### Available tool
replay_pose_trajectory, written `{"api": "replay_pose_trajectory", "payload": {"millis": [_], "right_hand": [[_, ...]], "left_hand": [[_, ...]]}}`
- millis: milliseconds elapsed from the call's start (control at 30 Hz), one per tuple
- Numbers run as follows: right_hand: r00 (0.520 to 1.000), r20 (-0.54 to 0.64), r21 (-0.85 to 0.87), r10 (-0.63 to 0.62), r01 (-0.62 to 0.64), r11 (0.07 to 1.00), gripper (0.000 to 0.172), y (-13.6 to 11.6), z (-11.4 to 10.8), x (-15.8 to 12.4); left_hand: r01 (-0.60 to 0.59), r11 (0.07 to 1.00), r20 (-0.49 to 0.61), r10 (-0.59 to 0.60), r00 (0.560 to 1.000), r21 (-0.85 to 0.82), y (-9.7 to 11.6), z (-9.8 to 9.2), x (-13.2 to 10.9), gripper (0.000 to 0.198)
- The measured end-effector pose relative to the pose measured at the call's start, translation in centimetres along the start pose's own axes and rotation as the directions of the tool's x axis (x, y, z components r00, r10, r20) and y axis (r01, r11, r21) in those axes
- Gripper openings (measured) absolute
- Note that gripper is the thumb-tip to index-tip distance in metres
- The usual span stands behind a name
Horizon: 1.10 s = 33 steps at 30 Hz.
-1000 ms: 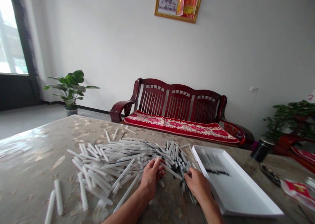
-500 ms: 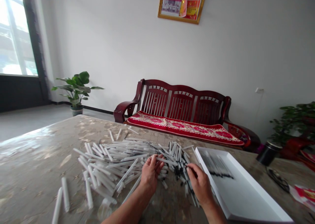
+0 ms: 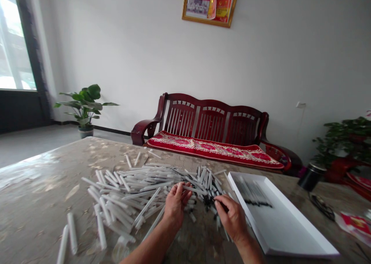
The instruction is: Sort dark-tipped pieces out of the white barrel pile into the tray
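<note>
My left hand [image 3: 174, 202] is closed over the pile, with a whitish pen barrel [image 3: 189, 188] between thumb and fingers, its end pointing right. My right hand [image 3: 232, 217] is in a pinch, with a small black pen cap [image 3: 215, 199] at the fingertips, partly hidden. A gap separates the two hands. Around them lies a heap of white translucent pen barrels [image 3: 118, 208]. Black caps [image 3: 208, 202] are bunched between the hands. To the right, a shallow white box [image 3: 292, 225] holds a row of pens with black ends [image 3: 255, 192].
The patterned tabletop [image 3: 37, 206] carries two stray barrels [image 3: 68, 233] at front left. Beyond the box are a black canister [image 3: 311, 177], a dark cable [image 3: 321, 208] and a red packet [image 3: 353, 225]. A wooden bench [image 3: 211, 121] stands behind the table.
The view has shifted slightly to the right. My right hand has come a little closer to the left one, still pinching. My left hand keeps the pen barrel in nearly the same place.
</note>
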State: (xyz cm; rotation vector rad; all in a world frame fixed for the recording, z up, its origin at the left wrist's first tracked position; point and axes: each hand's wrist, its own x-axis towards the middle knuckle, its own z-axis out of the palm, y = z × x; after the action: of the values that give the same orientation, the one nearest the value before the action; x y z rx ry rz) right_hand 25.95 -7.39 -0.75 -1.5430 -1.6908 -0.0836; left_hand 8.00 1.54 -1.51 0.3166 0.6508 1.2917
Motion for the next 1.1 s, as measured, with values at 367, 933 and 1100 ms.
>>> {"api": "replay_pose_trajectory", "payload": {"millis": [367, 933, 1100], "right_hand": [[1.000, 0.019, -0.044, -0.006, 0.007, 0.999, 0.021, -0.2, -0.1, 0.0], [0.892, -0.165, 0.656, 0.421, -0.219, 0.722, 0.039, -2.2, 2.2, -0.6], [0.817, -0.130, 0.870, 0.562, -0.177, 0.459, 0.037, -3.6, 2.6, 0.1]], "left_hand": [[-0.017, 0.999, 0.030, 0.016, 0.999, 0.039, -0.1, -0.2, -0.1, 0.009], [0.122, 0.960, 0.301, -0.197, 0.933, 0.252, -3.6, 0.3, -4.2, 0.041], [0.136, 0.920, 0.363, -0.277, 0.890, 0.368, -4.8, 0.2, -5.4, 0.043]]}}
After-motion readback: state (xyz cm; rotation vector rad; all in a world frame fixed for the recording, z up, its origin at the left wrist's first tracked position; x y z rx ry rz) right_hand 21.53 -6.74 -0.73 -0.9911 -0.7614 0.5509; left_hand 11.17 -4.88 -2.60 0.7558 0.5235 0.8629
